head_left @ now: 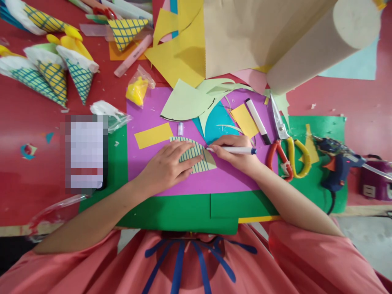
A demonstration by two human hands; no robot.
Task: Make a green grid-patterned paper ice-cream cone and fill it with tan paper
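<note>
A pale green paper piece (206, 160) with dark blue stripes lies on the purple sheet (232, 177). Flat on its left part rests my left hand (173, 163), fingers spread and holding nothing. My right hand (237, 153) grips a white marker with a blue end (241, 150), its tip at the piece's upper right edge. Just above the piece stands a small clear cap (180, 129) beside a yellow strip (153, 135). A larger light green paper (183, 102) with a black curved line lies farther up, partly over a blue paper (219, 122).
Scissors (283, 139), a capped marker (257, 120) and a glue gun (337, 171) lie on the right. A paper roll (318, 49) is at the upper right. Several patterned paper cones (81, 75) and a blurred-out phone (85, 153) are on the left.
</note>
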